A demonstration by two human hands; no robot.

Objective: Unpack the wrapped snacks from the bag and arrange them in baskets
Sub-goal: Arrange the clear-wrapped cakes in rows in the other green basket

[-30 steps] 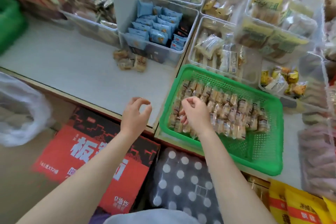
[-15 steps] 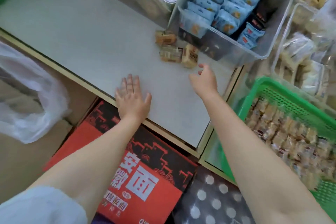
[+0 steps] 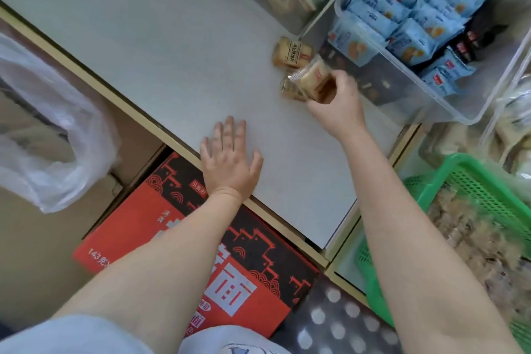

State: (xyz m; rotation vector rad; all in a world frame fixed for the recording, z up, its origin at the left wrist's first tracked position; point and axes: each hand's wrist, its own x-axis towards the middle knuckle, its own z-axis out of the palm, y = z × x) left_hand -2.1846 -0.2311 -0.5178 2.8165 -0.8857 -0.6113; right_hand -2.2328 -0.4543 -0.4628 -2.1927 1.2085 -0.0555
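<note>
The right hand (image 3: 336, 100) pinches a wrapped snack (image 3: 313, 79) just above the grey bench (image 3: 161, 46); another snack (image 3: 290, 52) lies beside it. The left hand (image 3: 228, 158) rests spread flat on the bench edge. A green basket (image 3: 471, 181) of snacks sits right; a plastic bag (image 3: 43, 135) hangs left.

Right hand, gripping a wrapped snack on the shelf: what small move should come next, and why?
Probably lift and carry it right, to the green basket. The right hand already pinches one wrapped snack; another snack lies beside it on the shelf. The left hand rests flat on the shelf.
</note>
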